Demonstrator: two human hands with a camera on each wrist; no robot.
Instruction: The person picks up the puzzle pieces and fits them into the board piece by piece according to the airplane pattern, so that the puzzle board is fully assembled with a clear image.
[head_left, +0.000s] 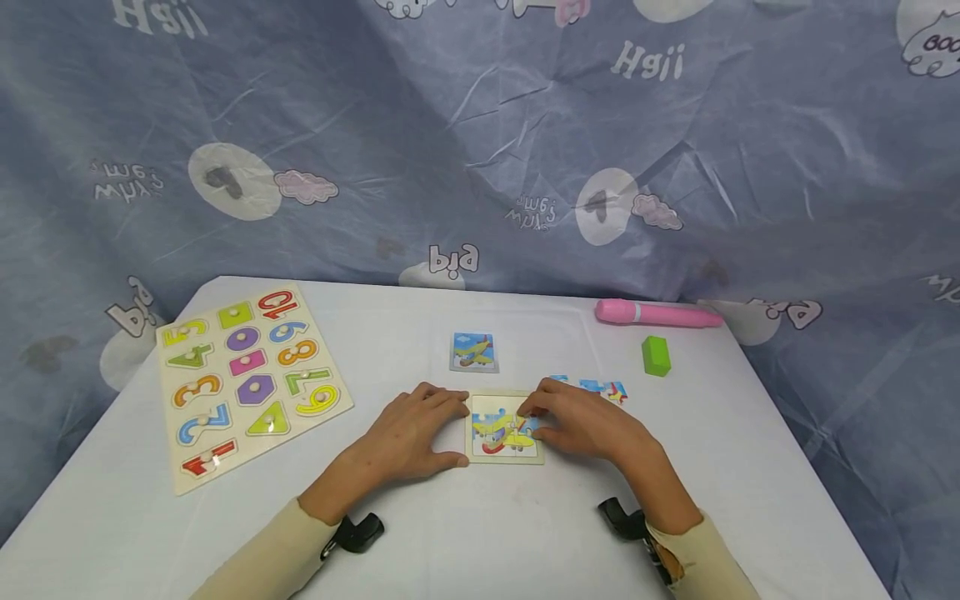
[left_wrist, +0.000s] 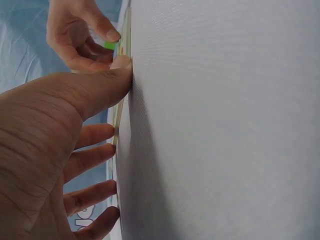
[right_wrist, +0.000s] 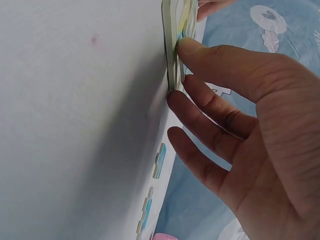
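Observation:
A small square jigsaw tray (head_left: 506,459) lies on the table with a yellow airplane picture partly filled in. My left hand (head_left: 408,433) steadies its left side, thumb at the near corner and fingertips at the far corner, the fingers spread. Over the tray's right part, my right hand (head_left: 588,417) pinches a jigsaw piece (right_wrist: 182,67) between thumb and index finger; the piece stands tilted in the right wrist view, its picture mostly hidden. Several loose pieces (head_left: 617,392) lie just beyond the right hand, partly covered by it.
A picture card (head_left: 474,352) with the airplane lies behind the tray. On the left is a number-and-shape board (head_left: 255,387). A green block (head_left: 656,357) and a pink cylindrical object (head_left: 660,313) sit at the back right, near the table's far edge.

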